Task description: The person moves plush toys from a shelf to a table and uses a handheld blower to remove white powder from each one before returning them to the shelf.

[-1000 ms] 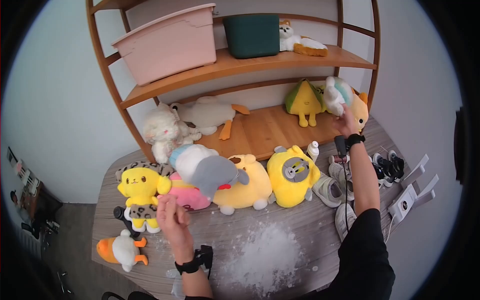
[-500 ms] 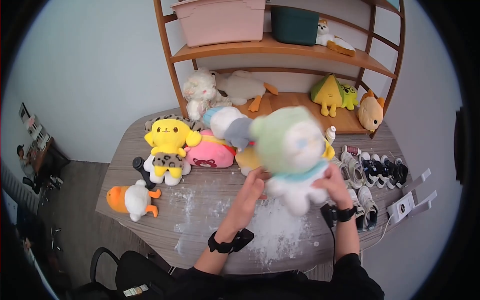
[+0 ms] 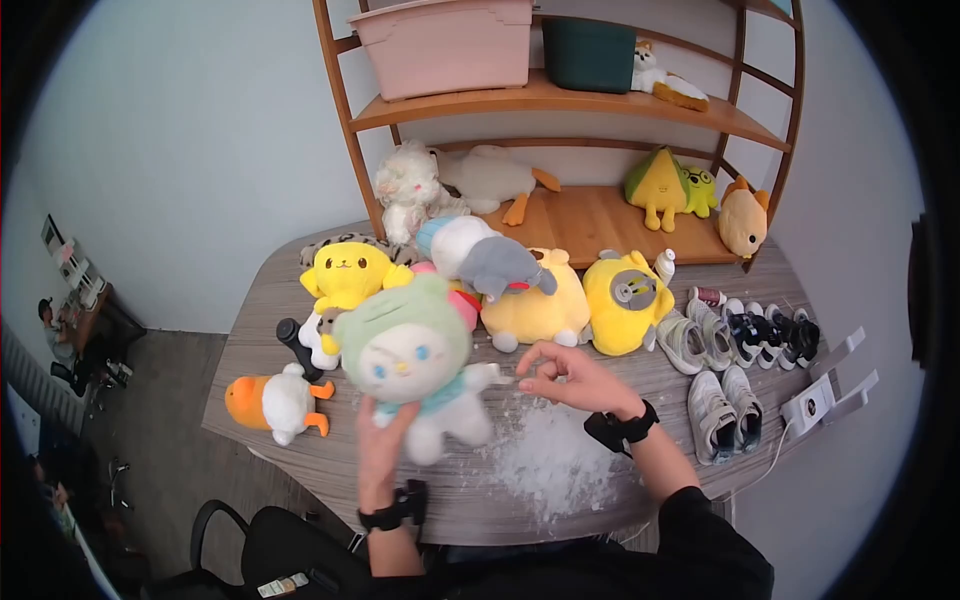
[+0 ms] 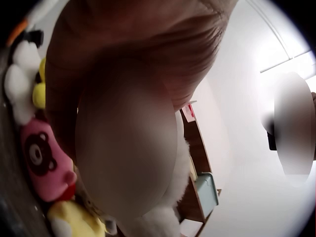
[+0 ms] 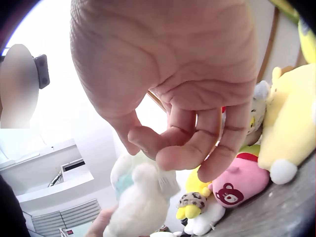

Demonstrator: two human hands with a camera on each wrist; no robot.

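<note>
My left hand (image 3: 383, 450) grips a plush doll (image 3: 412, 345) by its lower body, holding it up over the left part of the table. The doll has a green hood, blue eyes, a teal scarf and a white body. Its white back and limbs (image 5: 143, 205) show in the right wrist view. Just right of its outstretched paw, my right hand (image 3: 580, 382) hovers over the table with loosely bent fingers and nothing in them. Behind the doll, a pink plush (image 5: 242, 180) and a yellow plush in leopard print (image 3: 350, 272) are partly hidden.
White powder (image 3: 560, 465) covers the table's middle front. A grey-and-white plush (image 3: 485, 255) lies atop a cream plush (image 3: 535, 310), beside a yellow plush (image 3: 625, 305). A duck plush (image 3: 275, 400) lies left; several shoes (image 3: 710, 420) and a router (image 3: 805, 405) stand right. Behind rises a wooden shelf (image 3: 590, 215).
My right hand took the doll from the shelf's right end and brought it to both hands over the table. Now my left hand has it further left, and the right hand has let go.
</note>
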